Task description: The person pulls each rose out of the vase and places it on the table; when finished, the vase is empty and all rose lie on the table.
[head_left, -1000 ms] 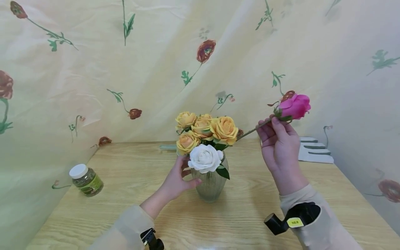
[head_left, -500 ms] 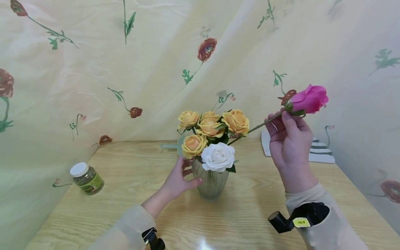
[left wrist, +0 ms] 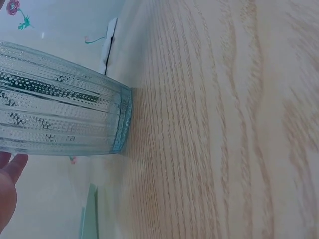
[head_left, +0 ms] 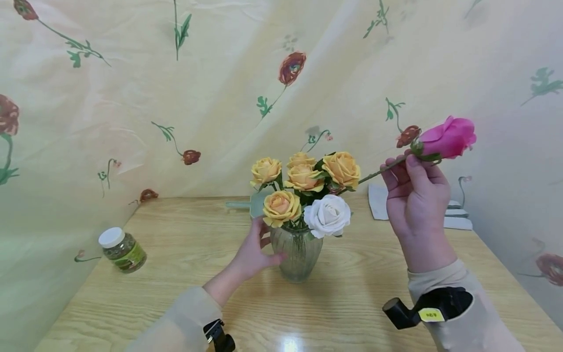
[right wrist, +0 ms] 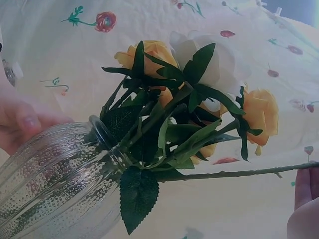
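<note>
Right of the ribbed glass vase (head_left: 301,261), the right hand (head_left: 419,203) pinches the pink rose (head_left: 449,138) by its stem, just below the bloom; leaves and flowers hide the stem's lower end at the vase's mouth. The left hand (head_left: 251,254) grips the vase's left side, fingers partly behind it. Left of the vase, a white-lidded jar (head_left: 123,251) bears a green label, too small to read. Since a second ago, the pink rose has moved farther from the vase and the white rose (head_left: 327,216) has swung rightward over its rim.
</note>
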`<state>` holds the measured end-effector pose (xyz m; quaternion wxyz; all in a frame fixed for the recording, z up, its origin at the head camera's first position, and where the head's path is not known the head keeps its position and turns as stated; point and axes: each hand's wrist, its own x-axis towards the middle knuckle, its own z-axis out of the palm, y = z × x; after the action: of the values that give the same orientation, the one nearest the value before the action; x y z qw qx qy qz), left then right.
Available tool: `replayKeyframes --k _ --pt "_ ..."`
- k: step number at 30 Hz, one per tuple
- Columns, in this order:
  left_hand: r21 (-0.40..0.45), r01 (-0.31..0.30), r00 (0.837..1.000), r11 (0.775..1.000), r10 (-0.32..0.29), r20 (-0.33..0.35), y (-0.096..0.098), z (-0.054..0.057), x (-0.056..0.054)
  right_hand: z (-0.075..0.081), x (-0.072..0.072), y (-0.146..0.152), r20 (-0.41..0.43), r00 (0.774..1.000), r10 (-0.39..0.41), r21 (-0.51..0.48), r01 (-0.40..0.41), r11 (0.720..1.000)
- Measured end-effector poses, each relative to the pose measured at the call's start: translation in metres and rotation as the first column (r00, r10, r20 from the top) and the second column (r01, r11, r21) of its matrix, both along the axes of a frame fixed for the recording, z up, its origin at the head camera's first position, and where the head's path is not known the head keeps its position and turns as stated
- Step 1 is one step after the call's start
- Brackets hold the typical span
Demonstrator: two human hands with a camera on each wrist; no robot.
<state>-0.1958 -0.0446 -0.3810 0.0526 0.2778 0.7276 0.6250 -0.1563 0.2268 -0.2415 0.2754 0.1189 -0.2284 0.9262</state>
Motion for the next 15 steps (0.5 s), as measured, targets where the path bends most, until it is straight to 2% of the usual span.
replayKeyframes --k 8,15 --pt "-0.021 0.032 0.999 0.999 -0.031 0.028 0.0015 0.0039 0.0006 0.005 0.0016 0.0027 -0.008 1.0 -0.028 -0.002 0.028 1.0" --pt "-0.027 0.041 0.999 0.999 -0.04 0.017 0.0011 0.0019 -0.0006 0.0098 0.0022 0.0051 -0.015 0.999 -0.031 -0.028 0.03 0.999"
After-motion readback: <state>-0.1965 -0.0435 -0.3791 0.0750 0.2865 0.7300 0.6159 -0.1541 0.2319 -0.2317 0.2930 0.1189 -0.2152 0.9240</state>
